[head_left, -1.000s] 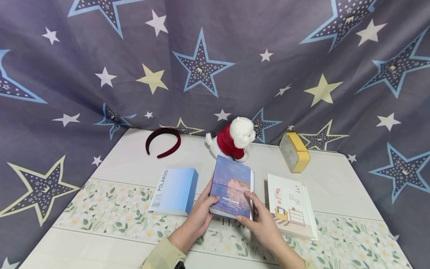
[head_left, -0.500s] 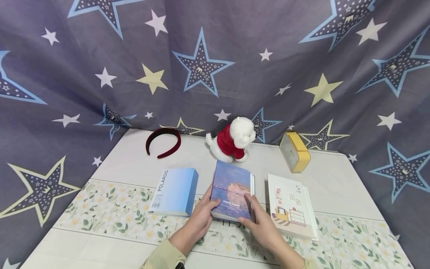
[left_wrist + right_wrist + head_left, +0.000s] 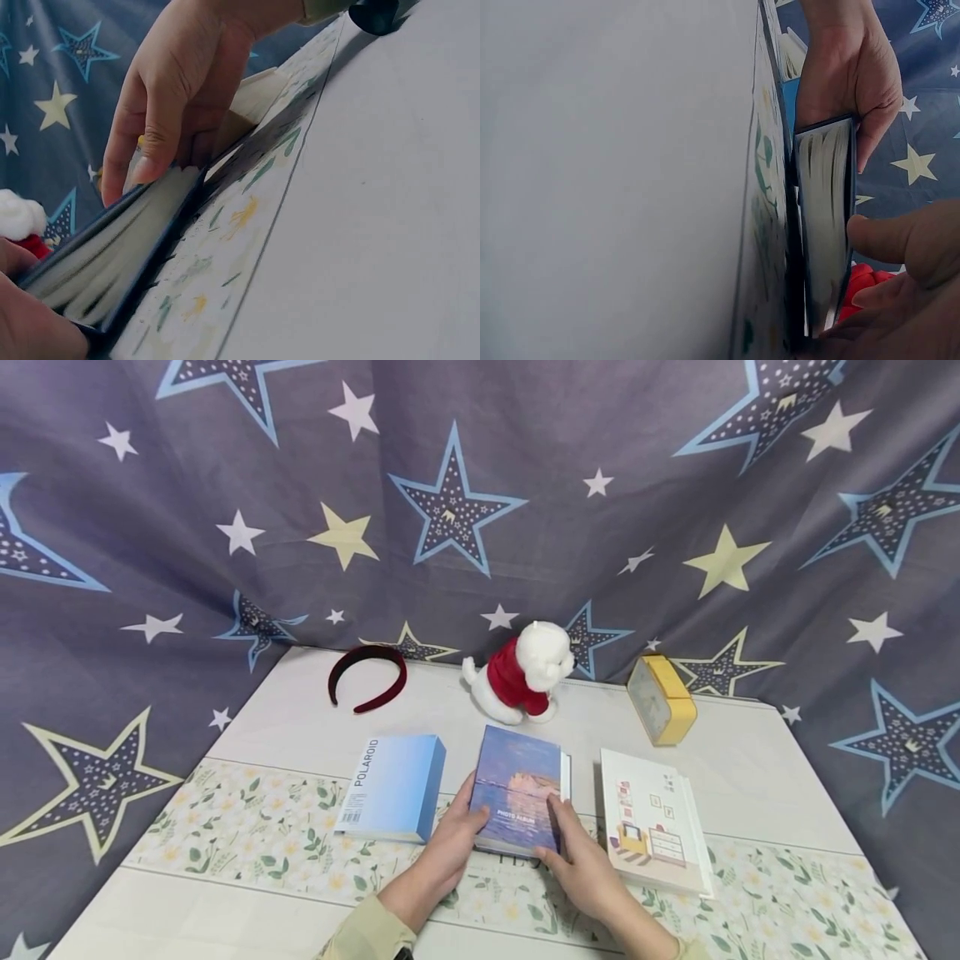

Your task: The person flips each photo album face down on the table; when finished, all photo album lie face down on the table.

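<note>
A blue-purple photo album [image 3: 516, 785] with a seaside cliff on its cover is held low over the middle of the table. My left hand [image 3: 448, 843] grips its left edge, thumb on the cover. On the right side, my right hand [image 3: 588, 864] holds the other edge between thumb and fingers. The wrist views show its page edges [image 3: 139, 244] between dark covers. Whether its underside touches the table cannot be told. To its left lies a light-blue POLAROID album [image 3: 393, 785]; to its right, a white album [image 3: 652, 818] with a furniture drawing.
Along the back of the table [image 3: 187, 914] stand a dark red headband [image 3: 399, 681], a white plush dog [image 3: 542, 660] in a red top, and a yellow clock [image 3: 663, 702]. A grey-purple star-patterned curtain [image 3: 405, 610] hangs behind.
The photo album has moved down and slightly toward me in both hands, uncovering more of the plush dog. Both hands keep their hold. The other things stay put.
</note>
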Action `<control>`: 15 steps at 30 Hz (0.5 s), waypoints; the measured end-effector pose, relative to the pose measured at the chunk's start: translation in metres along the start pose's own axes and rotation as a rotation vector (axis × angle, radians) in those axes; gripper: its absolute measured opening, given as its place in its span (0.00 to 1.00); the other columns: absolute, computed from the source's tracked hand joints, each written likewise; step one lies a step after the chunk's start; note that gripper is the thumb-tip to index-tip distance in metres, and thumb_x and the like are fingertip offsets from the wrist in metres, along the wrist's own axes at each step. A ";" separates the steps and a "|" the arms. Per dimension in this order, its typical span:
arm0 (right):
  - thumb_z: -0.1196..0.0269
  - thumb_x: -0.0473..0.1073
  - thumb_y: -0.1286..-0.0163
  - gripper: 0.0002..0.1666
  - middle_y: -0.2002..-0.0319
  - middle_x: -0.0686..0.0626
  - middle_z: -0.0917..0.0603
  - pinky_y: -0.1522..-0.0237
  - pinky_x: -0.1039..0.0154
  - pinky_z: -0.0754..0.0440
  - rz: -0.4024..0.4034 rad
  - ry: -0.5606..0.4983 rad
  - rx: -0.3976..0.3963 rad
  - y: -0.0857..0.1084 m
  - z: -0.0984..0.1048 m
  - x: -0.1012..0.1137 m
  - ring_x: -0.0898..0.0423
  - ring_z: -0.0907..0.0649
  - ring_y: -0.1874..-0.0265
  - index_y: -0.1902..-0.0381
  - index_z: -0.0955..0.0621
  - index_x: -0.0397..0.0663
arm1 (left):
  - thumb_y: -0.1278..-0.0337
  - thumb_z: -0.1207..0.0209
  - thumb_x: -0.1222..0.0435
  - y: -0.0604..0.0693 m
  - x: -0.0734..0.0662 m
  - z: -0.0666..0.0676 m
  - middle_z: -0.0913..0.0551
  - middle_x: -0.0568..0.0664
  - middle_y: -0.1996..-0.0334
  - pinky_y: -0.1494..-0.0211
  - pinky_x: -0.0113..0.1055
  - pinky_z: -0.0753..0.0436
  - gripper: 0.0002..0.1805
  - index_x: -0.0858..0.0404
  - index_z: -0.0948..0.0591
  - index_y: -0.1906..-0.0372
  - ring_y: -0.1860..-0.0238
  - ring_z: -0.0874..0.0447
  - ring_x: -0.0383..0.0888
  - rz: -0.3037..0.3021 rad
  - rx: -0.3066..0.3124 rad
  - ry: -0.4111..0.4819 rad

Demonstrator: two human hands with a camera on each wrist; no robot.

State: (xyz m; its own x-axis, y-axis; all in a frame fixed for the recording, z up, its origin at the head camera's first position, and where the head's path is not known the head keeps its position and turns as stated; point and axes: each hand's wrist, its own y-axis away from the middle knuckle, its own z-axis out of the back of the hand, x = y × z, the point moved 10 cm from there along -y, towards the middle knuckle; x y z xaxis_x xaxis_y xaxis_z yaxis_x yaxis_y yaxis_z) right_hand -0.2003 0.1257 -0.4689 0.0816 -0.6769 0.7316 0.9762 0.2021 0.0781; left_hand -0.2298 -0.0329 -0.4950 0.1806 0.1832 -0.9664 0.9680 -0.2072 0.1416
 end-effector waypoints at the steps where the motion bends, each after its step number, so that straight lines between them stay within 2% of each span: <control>1: 0.38 0.43 0.31 0.46 0.25 0.34 0.49 0.31 0.41 0.47 -0.002 0.002 0.002 0.000 0.000 0.000 0.38 0.47 0.27 0.22 0.47 0.48 | 0.29 0.58 0.71 0.000 -0.001 0.000 0.53 0.56 0.23 0.25 0.53 0.60 0.35 0.59 0.53 0.22 0.23 0.63 0.55 -0.005 -0.007 -0.018; 8: 0.36 0.43 0.33 0.48 0.26 0.32 0.49 0.31 0.39 0.47 -0.010 -0.015 0.016 0.002 -0.002 0.004 0.35 0.47 0.27 0.23 0.47 0.46 | 0.30 0.56 0.73 0.004 -0.007 0.003 0.49 0.58 0.24 0.26 0.54 0.58 0.35 0.60 0.51 0.22 0.24 0.59 0.57 -0.053 -0.050 -0.146; 15: 0.33 0.48 0.35 0.49 0.26 0.34 0.44 0.32 0.37 0.46 -0.005 -0.057 0.020 0.003 0.000 0.005 0.34 0.46 0.28 0.23 0.45 0.44 | 0.35 0.49 0.71 0.010 -0.014 0.007 0.52 0.65 0.24 0.27 0.59 0.57 0.40 0.69 0.54 0.23 0.25 0.58 0.62 -0.020 -0.107 -0.417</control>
State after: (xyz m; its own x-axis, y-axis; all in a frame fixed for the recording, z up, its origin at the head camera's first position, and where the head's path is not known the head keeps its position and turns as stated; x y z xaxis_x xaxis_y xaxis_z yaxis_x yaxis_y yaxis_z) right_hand -0.1973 0.1223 -0.4650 0.0649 -0.6363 0.7687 0.9723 0.2138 0.0949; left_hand -0.2242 -0.0441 -0.4817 0.0964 -0.2226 -0.9701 0.9872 -0.1029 0.1218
